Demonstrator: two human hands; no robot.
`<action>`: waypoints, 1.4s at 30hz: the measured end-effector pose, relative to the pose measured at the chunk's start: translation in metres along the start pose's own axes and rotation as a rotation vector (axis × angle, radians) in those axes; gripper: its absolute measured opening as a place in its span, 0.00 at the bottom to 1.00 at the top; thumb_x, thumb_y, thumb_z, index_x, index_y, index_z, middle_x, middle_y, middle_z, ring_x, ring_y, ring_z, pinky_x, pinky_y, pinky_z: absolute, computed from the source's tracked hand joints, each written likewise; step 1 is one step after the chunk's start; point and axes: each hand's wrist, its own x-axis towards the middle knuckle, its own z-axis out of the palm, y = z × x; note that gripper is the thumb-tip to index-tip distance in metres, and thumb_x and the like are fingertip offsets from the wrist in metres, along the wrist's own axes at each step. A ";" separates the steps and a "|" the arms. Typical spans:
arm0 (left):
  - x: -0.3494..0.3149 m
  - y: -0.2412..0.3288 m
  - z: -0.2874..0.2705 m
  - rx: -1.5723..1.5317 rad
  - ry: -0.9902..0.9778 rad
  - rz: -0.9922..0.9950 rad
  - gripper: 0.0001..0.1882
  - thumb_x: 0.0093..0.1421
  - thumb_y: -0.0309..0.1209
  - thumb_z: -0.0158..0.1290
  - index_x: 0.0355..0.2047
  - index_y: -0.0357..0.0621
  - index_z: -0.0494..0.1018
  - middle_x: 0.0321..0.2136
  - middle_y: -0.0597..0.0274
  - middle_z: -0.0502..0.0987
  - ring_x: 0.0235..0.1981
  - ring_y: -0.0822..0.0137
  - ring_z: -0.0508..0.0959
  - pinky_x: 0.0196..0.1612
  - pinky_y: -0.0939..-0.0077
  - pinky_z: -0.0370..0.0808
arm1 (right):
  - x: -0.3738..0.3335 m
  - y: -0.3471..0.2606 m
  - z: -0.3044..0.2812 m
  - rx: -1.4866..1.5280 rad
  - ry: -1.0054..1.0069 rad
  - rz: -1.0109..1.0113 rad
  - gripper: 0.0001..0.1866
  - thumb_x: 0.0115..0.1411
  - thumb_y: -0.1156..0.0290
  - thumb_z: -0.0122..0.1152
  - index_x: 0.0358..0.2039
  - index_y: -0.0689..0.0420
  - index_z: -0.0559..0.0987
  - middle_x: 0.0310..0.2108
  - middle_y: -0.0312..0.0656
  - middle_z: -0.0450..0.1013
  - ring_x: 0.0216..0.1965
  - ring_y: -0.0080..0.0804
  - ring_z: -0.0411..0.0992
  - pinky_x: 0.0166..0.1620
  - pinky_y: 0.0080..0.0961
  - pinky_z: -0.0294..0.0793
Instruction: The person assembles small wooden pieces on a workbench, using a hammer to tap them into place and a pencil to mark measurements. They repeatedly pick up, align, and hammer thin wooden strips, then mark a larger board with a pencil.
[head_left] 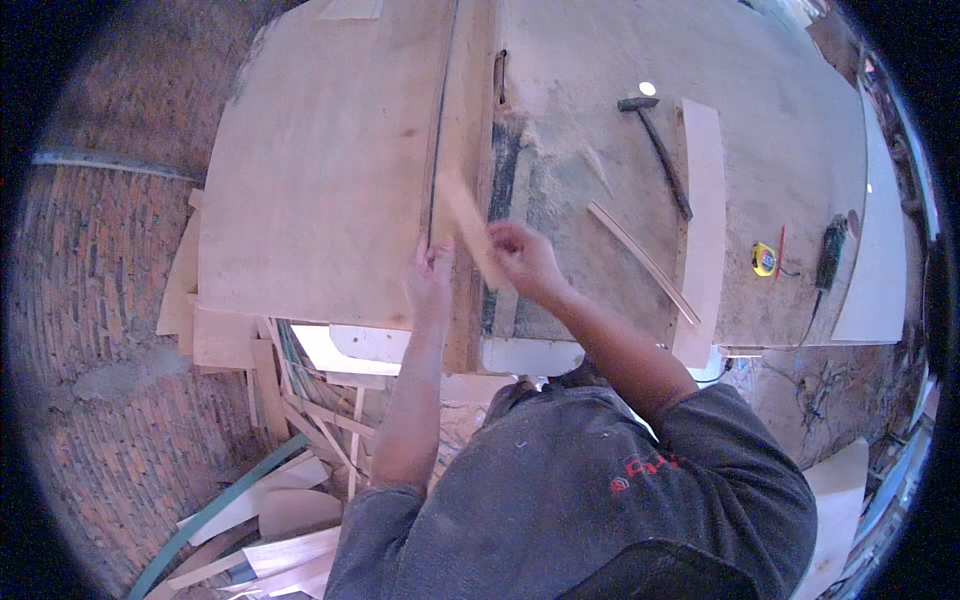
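One blurred wood strip (463,211), pinched in right hand (527,262); likely light, stiff, snappable, best held mid-length. Left hand (430,287) half-curled, can't tell grip.

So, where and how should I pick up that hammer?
Take the hammer by the lower half of its dark handle, coming from your near side. It lies with its head at the far end and the handle slanting back toward you, so that part should be easiest to reach. Your right hand looks like the better choice, being closer.
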 end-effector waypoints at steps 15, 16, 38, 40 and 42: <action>-0.084 0.084 -0.036 -0.749 -0.184 -0.076 0.15 0.75 0.33 0.45 0.57 0.40 0.64 0.42 0.50 0.80 0.40 0.57 0.83 0.45 0.65 0.83 | -0.058 0.027 -0.163 -1.383 0.178 -0.068 0.18 0.65 0.59 0.62 0.53 0.48 0.82 0.42 0.48 0.78 0.50 0.48 0.75 0.52 0.47 0.75; -0.086 0.090 -0.043 -0.796 -0.211 -0.011 0.15 0.75 0.33 0.45 0.57 0.40 0.64 0.42 0.50 0.80 0.41 0.57 0.83 0.46 0.65 0.83 | -0.060 0.020 -0.152 -1.227 0.216 -0.095 0.17 0.65 0.61 0.63 0.53 0.49 0.82 0.41 0.47 0.78 0.47 0.45 0.76 0.49 0.43 0.77; -0.150 0.163 -0.100 -1.226 -0.503 0.307 0.29 0.75 0.43 0.39 0.70 0.39 0.58 0.47 0.53 0.78 0.49 0.59 0.80 0.56 0.63 0.77 | -0.150 -0.188 0.085 -0.375 0.209 -0.824 0.22 0.54 0.77 0.74 0.52 0.59 0.84 0.32 0.43 0.73 0.32 0.33 0.71 0.35 0.27 0.73; -0.152 0.164 -0.101 -1.227 -0.526 0.338 0.29 0.75 0.42 0.40 0.70 0.38 0.58 0.48 0.52 0.78 0.50 0.59 0.80 0.57 0.62 0.77 | -0.154 -0.188 0.087 -0.416 0.217 -0.818 0.22 0.54 0.77 0.75 0.51 0.59 0.84 0.33 0.43 0.73 0.33 0.33 0.71 0.35 0.27 0.73; -0.153 0.164 -0.104 -1.242 -0.551 0.341 0.30 0.74 0.42 0.40 0.70 0.37 0.57 0.48 0.51 0.78 0.50 0.58 0.80 0.58 0.62 0.76 | -0.155 -0.190 0.088 -0.435 0.224 -0.833 0.23 0.53 0.77 0.75 0.51 0.59 0.84 0.32 0.43 0.73 0.33 0.33 0.71 0.35 0.27 0.73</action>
